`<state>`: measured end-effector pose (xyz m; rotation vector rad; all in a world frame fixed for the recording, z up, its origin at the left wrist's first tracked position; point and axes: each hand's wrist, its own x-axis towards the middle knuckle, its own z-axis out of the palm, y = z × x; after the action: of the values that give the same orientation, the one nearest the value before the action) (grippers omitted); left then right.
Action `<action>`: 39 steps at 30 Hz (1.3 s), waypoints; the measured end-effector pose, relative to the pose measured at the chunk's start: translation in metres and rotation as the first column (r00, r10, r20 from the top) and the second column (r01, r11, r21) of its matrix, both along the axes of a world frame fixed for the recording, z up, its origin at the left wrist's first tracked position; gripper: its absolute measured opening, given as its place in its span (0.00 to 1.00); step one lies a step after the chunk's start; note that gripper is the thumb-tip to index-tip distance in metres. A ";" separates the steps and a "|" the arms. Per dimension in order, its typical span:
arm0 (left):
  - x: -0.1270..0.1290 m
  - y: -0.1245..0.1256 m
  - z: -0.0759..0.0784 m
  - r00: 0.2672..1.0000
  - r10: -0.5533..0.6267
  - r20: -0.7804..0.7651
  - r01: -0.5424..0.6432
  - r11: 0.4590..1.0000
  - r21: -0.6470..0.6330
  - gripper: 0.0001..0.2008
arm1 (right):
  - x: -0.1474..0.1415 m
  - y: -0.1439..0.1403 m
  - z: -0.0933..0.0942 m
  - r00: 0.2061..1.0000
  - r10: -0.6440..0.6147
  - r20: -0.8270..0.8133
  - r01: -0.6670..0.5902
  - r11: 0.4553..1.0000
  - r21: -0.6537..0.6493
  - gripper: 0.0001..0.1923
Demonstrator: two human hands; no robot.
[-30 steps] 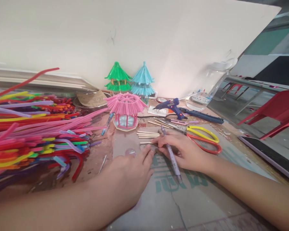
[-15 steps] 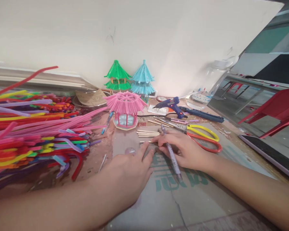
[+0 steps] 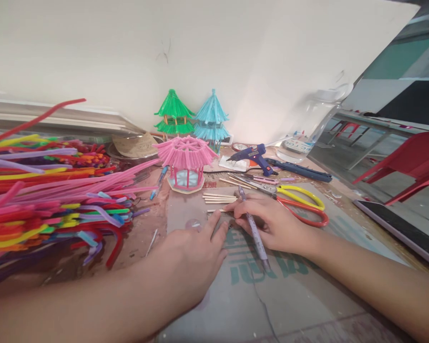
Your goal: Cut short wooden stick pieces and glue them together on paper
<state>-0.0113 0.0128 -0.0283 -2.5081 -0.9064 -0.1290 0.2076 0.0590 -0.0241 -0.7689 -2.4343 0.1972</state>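
Note:
My right hand (image 3: 271,221) is closed, with a pale purple patterned pen (image 3: 255,233) resting between its fingers and slanting back toward me. Its fingertips touch the right end of a short thin wooden stick (image 3: 214,210). My left hand (image 3: 191,259) lies low over the grey sheet (image 3: 214,314), fingers stretched out, the index tip at or beside the same stick; whether it presses on it I cannot tell. Just beyond are several more wooden sticks (image 3: 219,197) in a loose row. A pink model pavilion (image 3: 188,164) with a fuzzy roof stands behind my left hand.
Colourful pipe cleaners (image 3: 57,200) are heaped at the left. Scissors (image 3: 302,190) with yellow and red handles lie near my right hand. Behind are a blue glue gun (image 3: 253,156), a green model pavilion (image 3: 174,114), a light blue one (image 3: 212,116) and a clear bottle (image 3: 303,128). A phone-like slab (image 3: 400,231) lies right.

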 end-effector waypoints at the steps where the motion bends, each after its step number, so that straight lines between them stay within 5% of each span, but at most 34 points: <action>1: 0.000 0.000 0.000 1.000 0.005 -0.004 -0.005 1.000 -0.001 0.21 | 0.000 0.000 0.000 1.000 0.001 0.000 -0.001 1.000 0.000 0.05; 39: 0.001 0.001 0.003 0.998 0.030 -0.054 -0.030 1.000 0.007 0.22 | 0.001 0.001 -0.001 0.999 -0.045 0.007 0.044 0.999 0.023 0.07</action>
<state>-0.0101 0.0133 -0.0249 -2.4789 -0.9201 -0.0538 0.2082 0.0601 -0.0248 -0.8143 -2.4200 0.1492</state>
